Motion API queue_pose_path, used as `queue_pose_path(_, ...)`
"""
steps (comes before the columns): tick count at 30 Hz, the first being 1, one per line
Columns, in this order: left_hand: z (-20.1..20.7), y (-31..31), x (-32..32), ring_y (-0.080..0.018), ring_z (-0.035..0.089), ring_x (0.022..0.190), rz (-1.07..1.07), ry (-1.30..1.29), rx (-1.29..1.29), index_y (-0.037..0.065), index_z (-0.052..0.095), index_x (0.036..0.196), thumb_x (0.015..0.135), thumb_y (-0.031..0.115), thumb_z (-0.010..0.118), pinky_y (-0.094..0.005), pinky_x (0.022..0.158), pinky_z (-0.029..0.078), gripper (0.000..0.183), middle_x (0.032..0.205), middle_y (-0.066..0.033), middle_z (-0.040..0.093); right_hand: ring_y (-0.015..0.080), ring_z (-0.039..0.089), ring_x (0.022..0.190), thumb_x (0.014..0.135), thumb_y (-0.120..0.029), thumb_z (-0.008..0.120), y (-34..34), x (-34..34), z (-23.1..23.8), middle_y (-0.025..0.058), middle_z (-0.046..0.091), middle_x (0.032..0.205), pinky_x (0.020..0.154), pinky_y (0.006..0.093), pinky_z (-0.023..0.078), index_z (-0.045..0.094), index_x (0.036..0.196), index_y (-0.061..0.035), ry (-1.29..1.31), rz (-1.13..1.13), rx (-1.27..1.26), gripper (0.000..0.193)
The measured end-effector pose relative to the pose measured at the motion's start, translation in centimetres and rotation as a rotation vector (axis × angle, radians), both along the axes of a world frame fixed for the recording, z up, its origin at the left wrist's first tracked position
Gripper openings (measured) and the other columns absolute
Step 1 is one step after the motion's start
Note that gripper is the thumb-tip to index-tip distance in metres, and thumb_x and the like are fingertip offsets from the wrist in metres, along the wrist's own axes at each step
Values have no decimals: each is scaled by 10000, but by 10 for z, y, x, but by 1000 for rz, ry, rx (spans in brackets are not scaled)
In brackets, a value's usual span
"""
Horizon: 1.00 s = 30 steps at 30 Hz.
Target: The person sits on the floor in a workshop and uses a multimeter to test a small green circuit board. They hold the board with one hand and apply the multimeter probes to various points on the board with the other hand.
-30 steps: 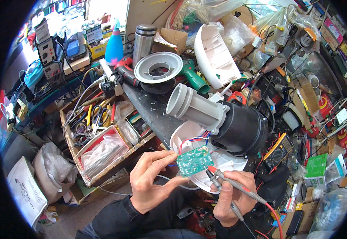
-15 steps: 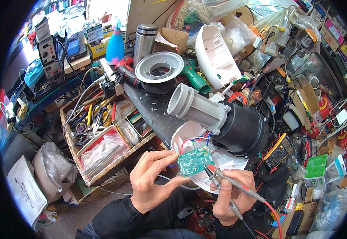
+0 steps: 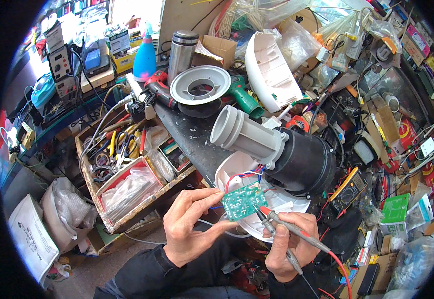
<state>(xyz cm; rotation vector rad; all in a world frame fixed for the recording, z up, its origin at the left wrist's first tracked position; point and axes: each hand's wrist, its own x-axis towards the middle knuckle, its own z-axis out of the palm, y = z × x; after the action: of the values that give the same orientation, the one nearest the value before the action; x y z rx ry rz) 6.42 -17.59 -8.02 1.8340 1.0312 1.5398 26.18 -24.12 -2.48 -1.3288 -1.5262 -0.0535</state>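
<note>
Green and dotted with solder, a small rectangular circuit board (image 3: 242, 202) sits just in front of the person, above the hollow of a white plastic shell (image 3: 231, 164). I see the left hand (image 3: 189, 229) pinching it at its left side, fingertips by the upper corner and thumb by the lower one. The right hand (image 3: 294, 244) grips two slim test probes together between thumb and fingers: a grey probe with a red tip (image 3: 301, 235) and a grey probe with a black tip (image 3: 292, 259). Both tips point at the board's lower right part; from my distant view I cannot tell whether they touch it.

Red, blue and white wires (image 3: 247, 173) rise behind the board toward a large black cylindrical housing (image 3: 306, 162), which is joined to a ribbed grey plastic tube (image 3: 249, 134). To the right I make out a yellow-and-black multimeter (image 3: 349, 191), tilted among the clutter. On the left, a worn wooden drawer (image 3: 152, 203) holds pliers and scissors. Beyond the tube, a round grey plastic ring (image 3: 177, 92) rests near a brushed-steel flask (image 3: 181, 57) and a blue spray bottle (image 3: 144, 62).
</note>
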Motion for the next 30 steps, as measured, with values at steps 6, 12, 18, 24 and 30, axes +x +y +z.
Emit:
queue_pose_path(6,1,1,0,-173,753,1062,11,6,25,41,805,1315,741,211,1052,-264,758,630,648,1261,-134,755,225,750,744,1052,-111,687,4,6,-2,181,685,1029,642,311,610,662,1182,58,-108,66,29,215)
queue_pose_path(12,-1,1,0,-174,750,1045,16,4,22,40,804,1313,742,207,1052,-265,753,616,644,1247,-136,758,265,772,801,985,-74,743,3,2,3,167,746,1005,708,342,624,718,1143,33,-36,51,10,192)
queue_pose_path(18,3,1,3,-211,734,1011,55,20,48,3,791,1265,714,245,1053,-308,789,585,657,1225,-147,762,293,818,876,902,-7,824,5,-2,10,156,820,1016,774,361,645,804,1125,-18,-75,40,68,224)
queue_pose_path(24,8,-1,4,-142,657,924,42,3,22,35,797,1293,718,238,1050,-271,726,505,660,1244,-112,751,291,831,859,941,-53,833,5,-4,10,156,815,1016,729,357,649,799,1127,-12,-35,37,88,193)
queue_pose_path(30,9,-1,2,-202,740,982,55,37,8,21,806,1278,718,200,1049,-300,729,614,637,1201,-135,764,290,828,869,943,-59,835,5,-2,11,155,816,1022,741,364,650,799,1130,-7,-69,31,56,198)
